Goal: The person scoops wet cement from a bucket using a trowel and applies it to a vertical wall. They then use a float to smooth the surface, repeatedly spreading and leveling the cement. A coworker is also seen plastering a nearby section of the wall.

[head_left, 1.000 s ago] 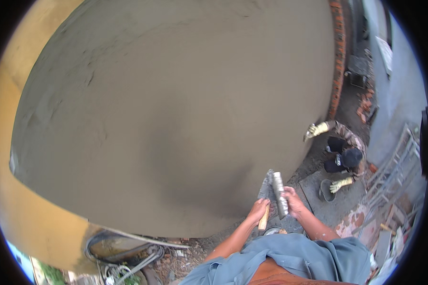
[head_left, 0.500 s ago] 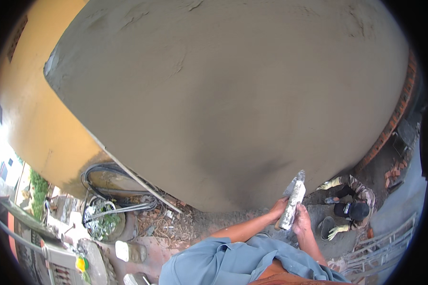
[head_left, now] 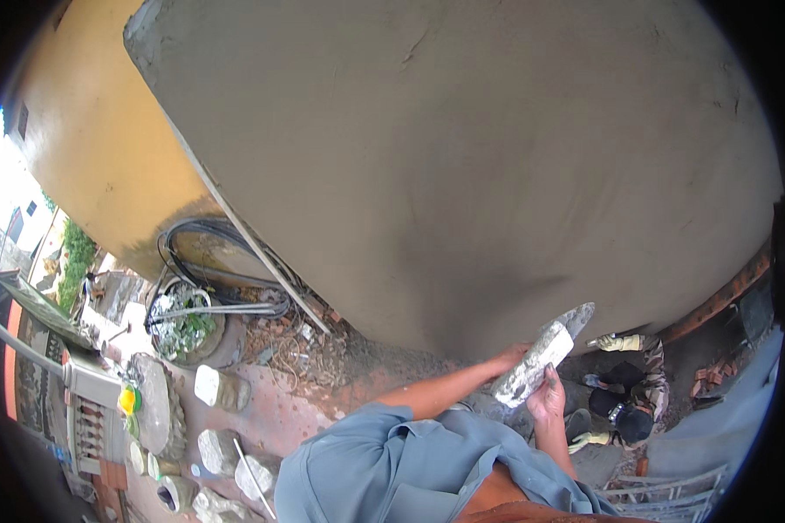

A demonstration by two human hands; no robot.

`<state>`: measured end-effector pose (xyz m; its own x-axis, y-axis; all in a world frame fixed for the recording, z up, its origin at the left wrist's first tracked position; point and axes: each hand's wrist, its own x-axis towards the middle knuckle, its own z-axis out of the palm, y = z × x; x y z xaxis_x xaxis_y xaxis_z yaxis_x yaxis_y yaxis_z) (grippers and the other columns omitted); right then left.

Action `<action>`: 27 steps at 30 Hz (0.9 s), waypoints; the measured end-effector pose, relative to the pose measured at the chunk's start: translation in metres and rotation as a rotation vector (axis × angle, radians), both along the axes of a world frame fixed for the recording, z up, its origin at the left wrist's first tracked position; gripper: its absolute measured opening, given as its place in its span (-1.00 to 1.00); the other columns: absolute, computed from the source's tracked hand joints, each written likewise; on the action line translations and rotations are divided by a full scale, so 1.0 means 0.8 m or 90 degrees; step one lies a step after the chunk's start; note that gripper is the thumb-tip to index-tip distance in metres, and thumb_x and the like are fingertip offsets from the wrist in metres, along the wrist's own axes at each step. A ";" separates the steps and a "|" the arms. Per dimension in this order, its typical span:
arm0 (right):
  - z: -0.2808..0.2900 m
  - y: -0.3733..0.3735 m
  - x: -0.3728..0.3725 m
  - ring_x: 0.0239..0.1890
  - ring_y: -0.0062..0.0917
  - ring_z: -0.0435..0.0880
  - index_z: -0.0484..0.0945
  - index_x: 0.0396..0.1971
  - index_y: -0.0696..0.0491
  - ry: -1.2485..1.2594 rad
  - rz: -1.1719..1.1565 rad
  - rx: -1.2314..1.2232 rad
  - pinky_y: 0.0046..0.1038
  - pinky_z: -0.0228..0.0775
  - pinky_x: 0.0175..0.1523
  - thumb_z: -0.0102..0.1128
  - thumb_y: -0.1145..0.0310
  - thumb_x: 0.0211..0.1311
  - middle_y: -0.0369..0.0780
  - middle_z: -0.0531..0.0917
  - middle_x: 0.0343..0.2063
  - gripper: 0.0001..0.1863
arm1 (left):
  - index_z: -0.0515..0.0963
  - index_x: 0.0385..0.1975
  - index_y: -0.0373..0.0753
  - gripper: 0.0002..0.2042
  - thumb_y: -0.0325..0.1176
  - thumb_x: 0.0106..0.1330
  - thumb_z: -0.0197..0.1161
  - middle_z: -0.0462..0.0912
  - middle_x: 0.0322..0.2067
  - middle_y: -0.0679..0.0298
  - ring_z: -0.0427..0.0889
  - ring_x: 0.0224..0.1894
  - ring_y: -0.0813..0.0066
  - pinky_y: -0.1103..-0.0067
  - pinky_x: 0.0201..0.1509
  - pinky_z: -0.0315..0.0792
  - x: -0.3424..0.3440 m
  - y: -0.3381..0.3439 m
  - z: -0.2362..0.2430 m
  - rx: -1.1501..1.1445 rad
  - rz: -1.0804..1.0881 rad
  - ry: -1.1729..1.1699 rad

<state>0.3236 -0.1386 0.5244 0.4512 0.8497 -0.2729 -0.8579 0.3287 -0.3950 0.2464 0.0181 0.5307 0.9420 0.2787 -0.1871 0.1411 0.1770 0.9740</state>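
In front of my body, my two hands are close together on plastering tools. My right hand [head_left: 546, 399] grips the near edge of a long, pale, mortar-crusted float [head_left: 532, 366]. My left hand [head_left: 511, 356] is closed at the far side, its fingers mostly hidden behind the float; it seems to hold the trowel. The trowel's pointed grey blade [head_left: 577, 320] sticks out past the float's upper end, toward the wall. Beyond the tools rises a broad wall of smooth grey plaster [head_left: 497, 157], with a darker damp-looking patch low in its middle.
A person in a dark cap [head_left: 634, 424] and pale gloves bends low at the right, near the wall's foot. Coiled black hoses [head_left: 209, 228], a potted plant [head_left: 183, 318] and rubble [head_left: 292, 357] lie left. Several pale containers [head_left: 221, 388] stand lower left; a metal frame [head_left: 672, 497] is lower right.
My view has shifted and turned, showing more ground at the left. The float and trowel have tilted further to the right, and more of the trowel's blade shows. Both hands remain on the tools.
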 end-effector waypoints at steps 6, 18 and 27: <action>0.003 -0.008 0.015 0.11 -0.29 0.63 0.50 0.16 0.13 0.022 0.068 -0.012 -0.16 0.45 0.31 0.42 0.39 0.11 -0.15 0.67 0.04 -0.43 | 0.62 0.05 -0.33 -0.70 -0.30 0.45 0.17 0.70 -0.01 0.13 0.64 0.04 0.32 0.44 0.13 0.50 0.000 0.012 0.010 0.066 -0.042 -0.077; -0.007 0.035 0.028 -0.01 -0.33 0.68 0.51 0.02 0.13 -0.045 -0.027 -0.160 -0.21 0.55 0.19 0.26 0.49 0.20 -0.18 0.67 -0.10 -0.63 | 0.29 0.39 -0.21 -0.26 -0.08 0.24 0.37 0.41 0.22 -0.08 0.36 0.24 -0.04 0.21 0.33 0.28 -0.082 -0.028 0.096 0.538 0.140 0.089; -0.006 0.052 0.011 0.00 -0.39 0.65 0.51 0.05 0.11 -0.121 -0.022 -0.187 -0.28 0.54 0.14 0.27 0.52 0.16 -0.20 0.64 -0.09 -0.59 | 0.14 0.49 -0.08 -0.03 -0.03 0.06 0.51 0.28 0.31 -0.19 0.30 0.29 -0.16 0.07 0.29 0.26 -0.074 -0.044 0.082 0.683 0.063 0.220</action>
<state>0.3321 -0.0973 0.5200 0.5448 0.7308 -0.4113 -0.7500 0.2052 -0.6288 0.1875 -0.0171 0.5960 0.8510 0.5226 -0.0519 0.4639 -0.7017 0.5407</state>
